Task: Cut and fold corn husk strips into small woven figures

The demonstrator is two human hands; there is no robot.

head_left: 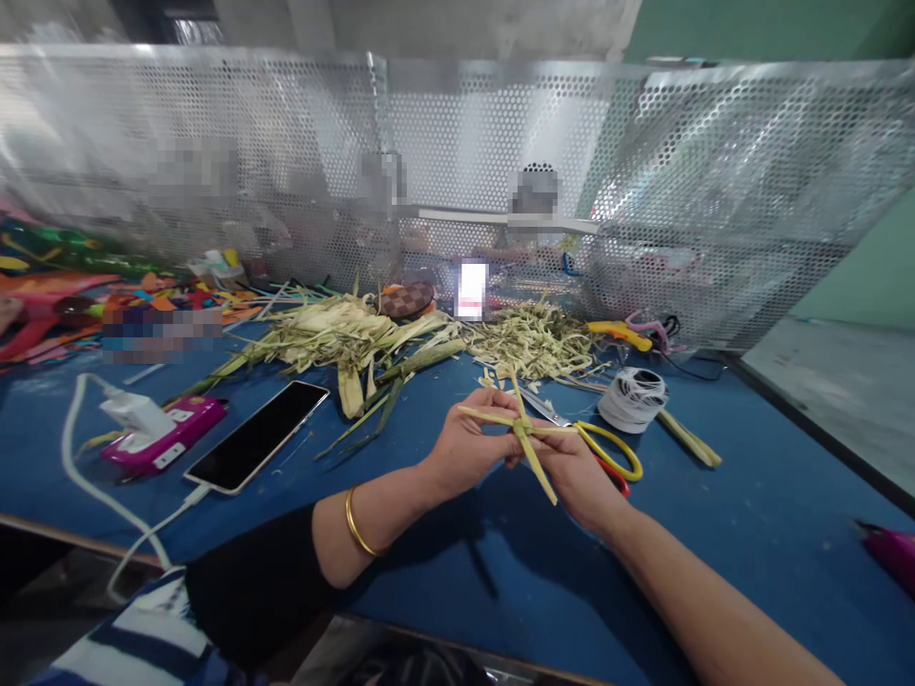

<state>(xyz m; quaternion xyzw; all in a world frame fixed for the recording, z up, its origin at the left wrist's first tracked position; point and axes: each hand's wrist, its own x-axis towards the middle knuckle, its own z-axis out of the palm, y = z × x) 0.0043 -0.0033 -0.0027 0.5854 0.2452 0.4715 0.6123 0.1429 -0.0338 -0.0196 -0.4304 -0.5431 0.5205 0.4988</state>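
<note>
Between my hands is a small cross of woven leaf strips (524, 429), pale yellow-green, with arms sticking out four ways from a folded middle. My left hand (476, 440) pinches it from the left, a gold bangle on that wrist. From the right, my right hand (572, 467) grips the same cross, fingers closed near its middle. Scissors (607, 448) with yellow and red handles lie on the table just behind my right hand, which partly covers them. A roll of white string (633, 398) stands beyond the scissors.
On the blue table (415, 553) lie a pile of dried leaves (329, 333), a heap of leaf scraps (533, 341), a phone on a cable (257, 436) and a magenta power strip (168, 438). A lit screen (472, 290) stands before the perforated metal partition (300, 162).
</note>
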